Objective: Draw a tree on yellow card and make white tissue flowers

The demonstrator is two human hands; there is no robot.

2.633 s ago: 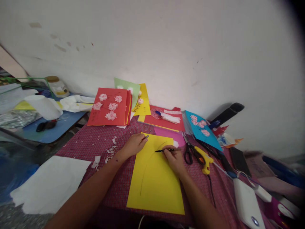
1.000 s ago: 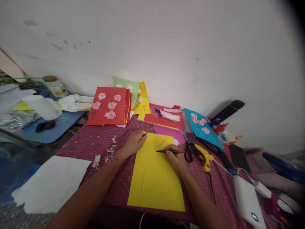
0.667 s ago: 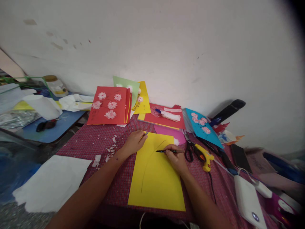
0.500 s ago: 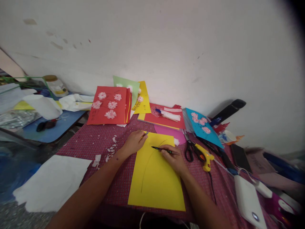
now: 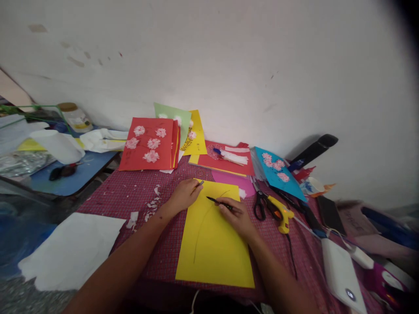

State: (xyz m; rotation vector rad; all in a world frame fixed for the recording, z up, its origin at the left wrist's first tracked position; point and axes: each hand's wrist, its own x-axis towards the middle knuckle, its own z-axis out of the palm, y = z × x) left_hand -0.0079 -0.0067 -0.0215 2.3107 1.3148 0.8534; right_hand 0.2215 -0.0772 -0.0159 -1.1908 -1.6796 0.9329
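A sheet of yellow paper (image 5: pixel 218 257) lies in front of me with one long, thin curved line drawn on it. My right hand (image 5: pixel 238 219) is closed around a dark pen (image 5: pixel 225 204), its fine tip pointing left over the upper part of the sheet. Whether the tip touches the paper, I cannot tell. At the sheet's upper left edge rests my left hand (image 5: pixel 185 195), its fingers closed on a small grey pen cap (image 5: pixel 200 183) that sticks out past the thumb.
Red cards with pink paper flowers (image 5: pixel 152 144) lean at the wall. Right of the sheet lie black-handled scissors (image 5: pixel 260 208), a yellow glue gun (image 5: pixel 284 220) and a white power bank (image 5: pixel 342 272). A torn white sheet (image 5: pixel 73 250) sits at left on the checked cloth (image 5: pixel 160 253).
The pen tip has shifted slightly left and up above the yellow paper, with my right hand turning a little. My left hand stays in place. The drawn line looks the same.
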